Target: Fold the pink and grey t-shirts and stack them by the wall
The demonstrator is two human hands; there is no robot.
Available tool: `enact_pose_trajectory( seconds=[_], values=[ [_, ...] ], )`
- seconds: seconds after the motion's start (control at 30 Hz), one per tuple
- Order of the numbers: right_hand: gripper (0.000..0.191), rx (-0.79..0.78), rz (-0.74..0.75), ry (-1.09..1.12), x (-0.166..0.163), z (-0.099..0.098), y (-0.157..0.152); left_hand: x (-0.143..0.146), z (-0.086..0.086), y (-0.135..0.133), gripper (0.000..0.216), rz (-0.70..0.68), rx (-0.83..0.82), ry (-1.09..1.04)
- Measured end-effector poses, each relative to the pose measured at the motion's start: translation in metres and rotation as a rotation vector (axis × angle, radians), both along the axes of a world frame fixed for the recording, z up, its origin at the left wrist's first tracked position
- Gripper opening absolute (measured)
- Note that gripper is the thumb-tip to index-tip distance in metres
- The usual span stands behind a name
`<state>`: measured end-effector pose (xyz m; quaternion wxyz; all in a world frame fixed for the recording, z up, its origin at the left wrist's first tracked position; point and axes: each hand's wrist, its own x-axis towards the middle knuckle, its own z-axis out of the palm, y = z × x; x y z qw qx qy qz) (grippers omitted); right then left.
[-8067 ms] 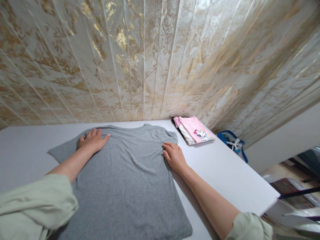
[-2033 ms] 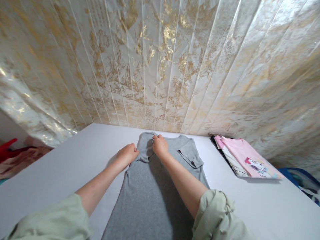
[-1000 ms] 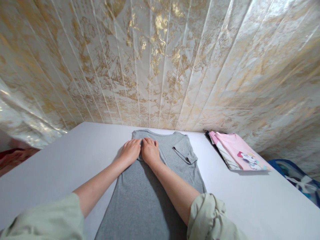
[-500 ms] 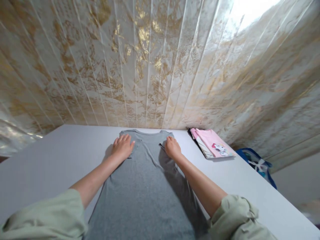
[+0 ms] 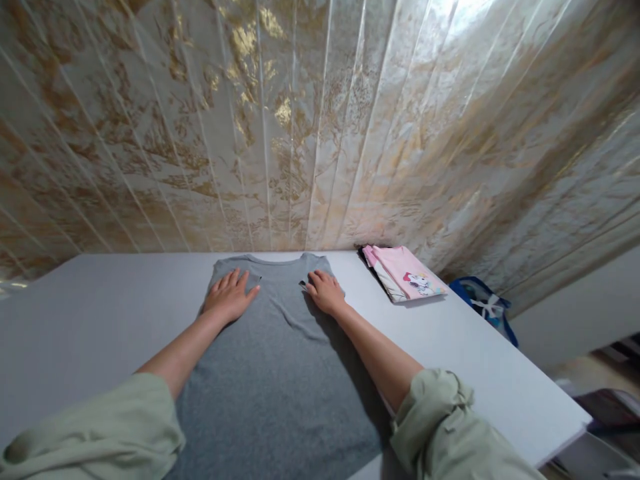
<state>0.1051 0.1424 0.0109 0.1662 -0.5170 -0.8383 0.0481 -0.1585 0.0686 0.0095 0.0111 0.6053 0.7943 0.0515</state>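
A grey T-shirt (image 5: pixel 280 373) lies flat on the white table (image 5: pixel 100 320), its sides folded inward into a long narrow strip with the neckline at the far end. My left hand (image 5: pixel 229 297) rests open and palm down on the shirt's upper left part, fingers spread. On the upper right part, my right hand (image 5: pixel 325 292) presses flat with its fingers lying on the cloth. Neither hand holds anything.
A folded stack topped by a pink shirt with a cartoon print (image 5: pixel 405 273) sits at the table's far right, against the gold-patterned curtain (image 5: pixel 320 120). A blue bag (image 5: pixel 483 300) lies beyond the table's right edge. The table edge (image 5: pixel 565 433) runs near right.
Since eight seconds ago the shirt's sides and sleeves were folded inward. In the last second my hands slid apart from the shirt's middle toward its two upper corners.
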Motion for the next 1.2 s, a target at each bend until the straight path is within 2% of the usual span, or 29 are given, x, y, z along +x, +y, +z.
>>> enact_pose_trajectory(
  seconds=[0.07, 0.13, 0.2, 0.27, 0.33, 0.43, 0.53, 0.67, 0.73, 0.8, 0.93, 1.0, 1.1, 1.2],
  values=[
    [0.045, 0.027, 0.001, 0.081, 0.026, 0.013, 0.003, -0.001, 0.003, 0.002, 0.072, -0.007, -0.010, -0.013],
    [0.041, 0.050, -0.083, 0.130, 0.058, 0.023, 0.000, 0.004, 0.008, 0.001, 0.070, -0.002, -0.009, -0.018],
    [0.036, 0.015, -0.115, 0.127, 0.087, 0.027, -0.013, 0.017, 0.013, -0.004, 0.065, -0.019, 0.036, 0.007],
    [0.032, -0.026, -0.068, 0.108, 0.104, 0.023, -0.032, 0.038, 0.016, -0.015, 0.060, -0.099, 0.101, 0.029],
    [0.032, -0.038, 0.009, 0.084, 0.108, 0.016, -0.054, 0.062, 0.014, -0.033, 0.058, -0.220, 0.113, 0.010],
    [0.033, -0.020, 0.060, 0.022, 0.100, 0.007, -0.080, 0.088, 0.005, -0.061, 0.060, -0.291, 0.028, -0.027],
    [0.029, 0.006, -0.004, -0.016, 0.095, 0.004, -0.092, 0.090, -0.001, -0.080, 0.055, -0.334, -0.021, -0.046],
    [0.019, 0.007, -0.074, -0.020, 0.098, 0.005, -0.093, 0.081, 0.008, -0.085, 0.047, -0.367, -0.089, -0.160],
    [0.016, 0.020, -0.113, -0.030, 0.097, 0.005, -0.092, 0.086, 0.018, -0.081, 0.045, -0.358, -0.078, -0.196],
    [0.016, 0.034, -0.142, -0.038, 0.094, 0.004, -0.090, 0.098, 0.027, -0.071, 0.043, -0.388, 0.003, -0.198],
    [0.013, 0.019, -0.166, -0.031, 0.087, 0.002, -0.089, 0.139, 0.037, -0.029, 0.043, -0.612, 0.173, -0.214],
    [0.013, 0.011, -0.176, -0.029, 0.087, 0.002, -0.089, 0.159, 0.034, -0.001, 0.044, -0.669, 0.193, -0.214],
    [0.014, 0.013, -0.189, -0.038, 0.090, 0.004, -0.089, 0.181, 0.020, 0.032, 0.042, -0.682, 0.168, -0.206],
    [0.013, -0.001, -0.201, -0.067, 0.096, 0.008, -0.089, 0.188, 0.001, 0.047, 0.044, -0.632, 0.144, -0.184]
  ],
)
